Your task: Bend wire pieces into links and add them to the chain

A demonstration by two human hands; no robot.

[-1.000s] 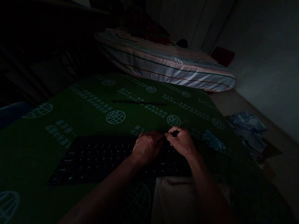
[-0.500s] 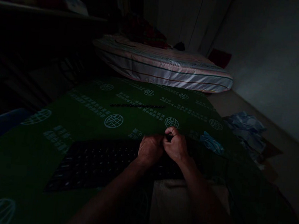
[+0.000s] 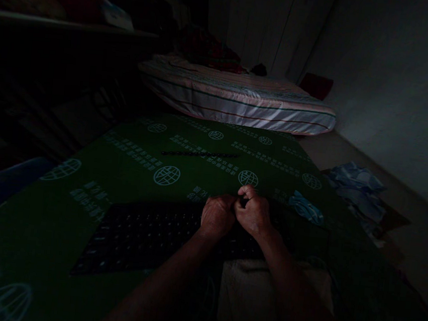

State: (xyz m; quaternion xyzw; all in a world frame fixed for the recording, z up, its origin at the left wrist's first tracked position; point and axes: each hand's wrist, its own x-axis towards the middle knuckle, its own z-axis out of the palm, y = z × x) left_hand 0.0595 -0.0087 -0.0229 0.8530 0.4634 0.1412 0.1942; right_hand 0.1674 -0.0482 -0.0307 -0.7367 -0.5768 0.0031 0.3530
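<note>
In dim light a black keyboard (image 3: 148, 229) lies on a green printed surface (image 3: 122, 177). Over its right half, my left hand (image 3: 217, 215) is closed, its knuckles toward me. Right beside it is my right hand (image 3: 254, 213), closed as well, with thumb and forefinger curled together and the two hands touching. Whatever is pinched between them is hidden by the fingers and the dark. Beyond the keyboard lies a thin dark strip (image 3: 199, 154) with a row of small bumps along it.
A blue cloth (image 3: 306, 207) lies right of my hands. Near me sits a brownish flat piece (image 3: 243, 293), partly under my right forearm. Farther off stand a bed with striped sheet (image 3: 241, 100) and a shelf (image 3: 72, 24). Crumpled fabric (image 3: 357, 185) is on the floor at right.
The whole view has shifted slightly, so everything appears a little lower and further right. Both hands keep nearly the same closed pose together over the keyboard.
</note>
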